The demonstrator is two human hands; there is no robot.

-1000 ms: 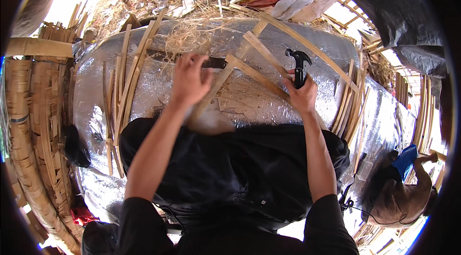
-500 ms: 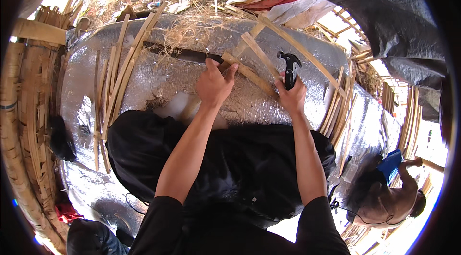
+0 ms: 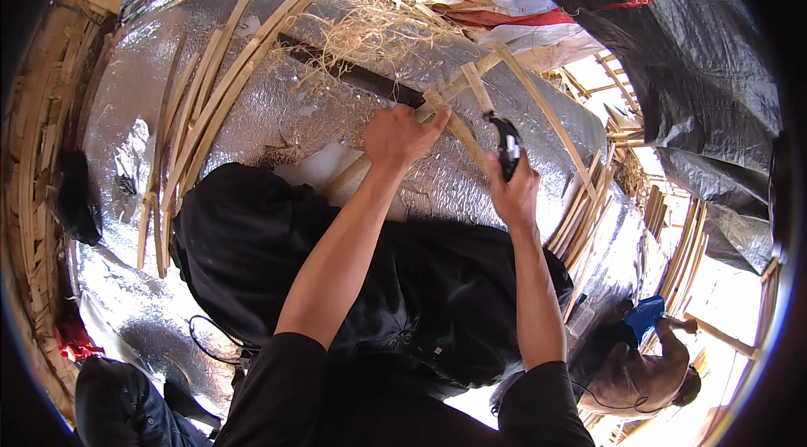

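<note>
My left hand [image 3: 399,137] is closed around the end of a bamboo strip [image 3: 464,137], where a second bamboo strip [image 3: 458,91] crosses it. A long dark flat blade or bar [image 3: 357,75] runs up to the same spot; whether my fingers also touch it is hidden. To the right, my right hand [image 3: 515,190] grips a small black claw hammer [image 3: 507,144], slightly blurred. A short bamboo strip [image 3: 477,89] reaches down to the hammer; I cannot tell whether my right hand also holds it.
Silver foil sheeting [image 3: 294,119] covers the surface before me. Bundled bamboo strips [image 3: 214,94] lie left, others [image 3: 580,203] right, with straw-like fibres [image 3: 370,35] at the far side. A black tarp [image 3: 672,52] hangs far right. Another person [image 3: 639,375] crouches at the lower right.
The view has shifted and tilted. My left hand stays at the crossing strips. The hammer in my right hand has turned, its head now lower and closer to the short strip's end.
</note>
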